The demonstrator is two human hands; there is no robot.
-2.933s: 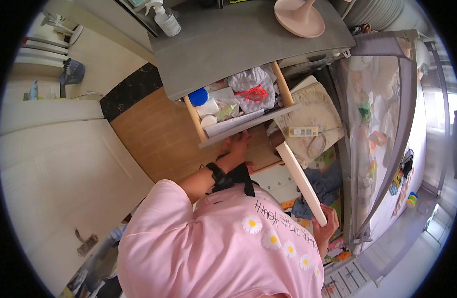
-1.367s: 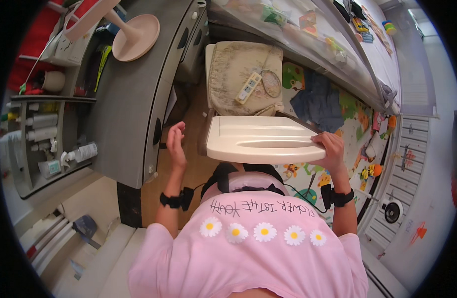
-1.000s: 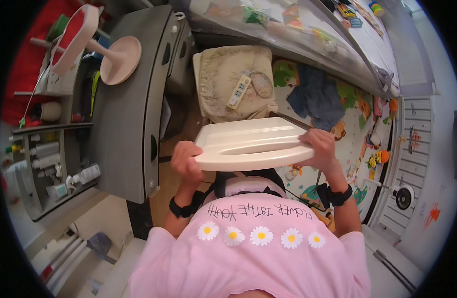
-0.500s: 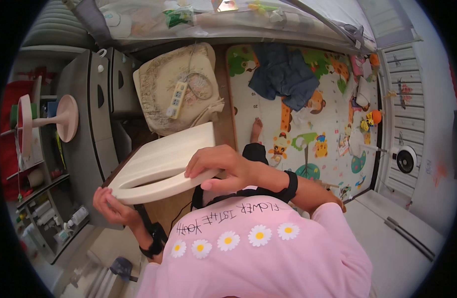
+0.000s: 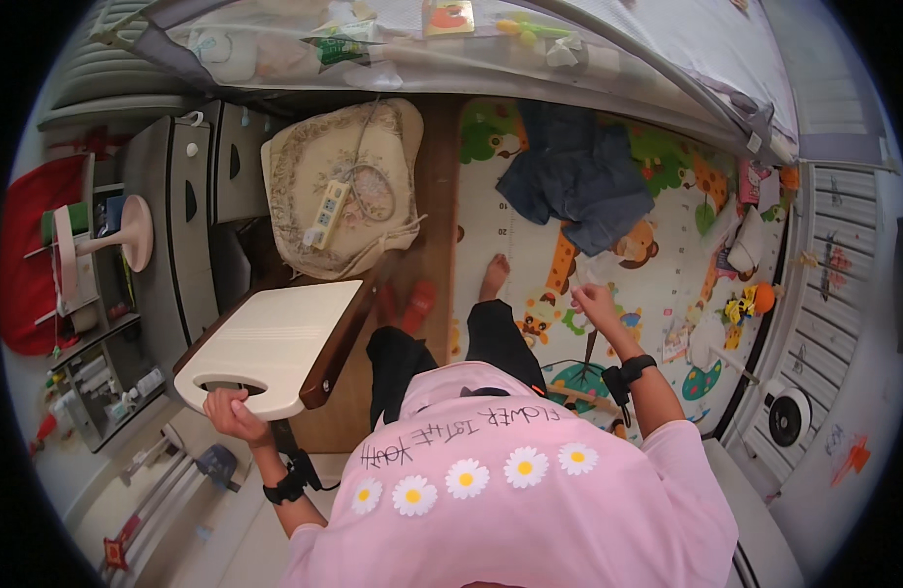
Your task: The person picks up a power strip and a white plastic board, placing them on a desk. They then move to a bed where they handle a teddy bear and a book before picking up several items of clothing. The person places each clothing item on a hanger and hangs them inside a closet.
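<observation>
Cream panel [image 5: 280,328], power strip [image 5: 327,214] on cushion [image 5: 300,167], clothing [image 5: 574,176] on mat [image 5: 486,201]

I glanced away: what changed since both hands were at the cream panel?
The cream panel has shifted left. The right hand let go and moved right, above the play mat; the left hand went from the panel's corner to its slotted edge, seemingly gripping it. Unchanged: the power strip on the floral cushion, the blue cloth on the mat.

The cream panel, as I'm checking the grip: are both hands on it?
No, only the left hand is on the cream panel, at its slot, while the right hand is apart, over the play mat.
</observation>
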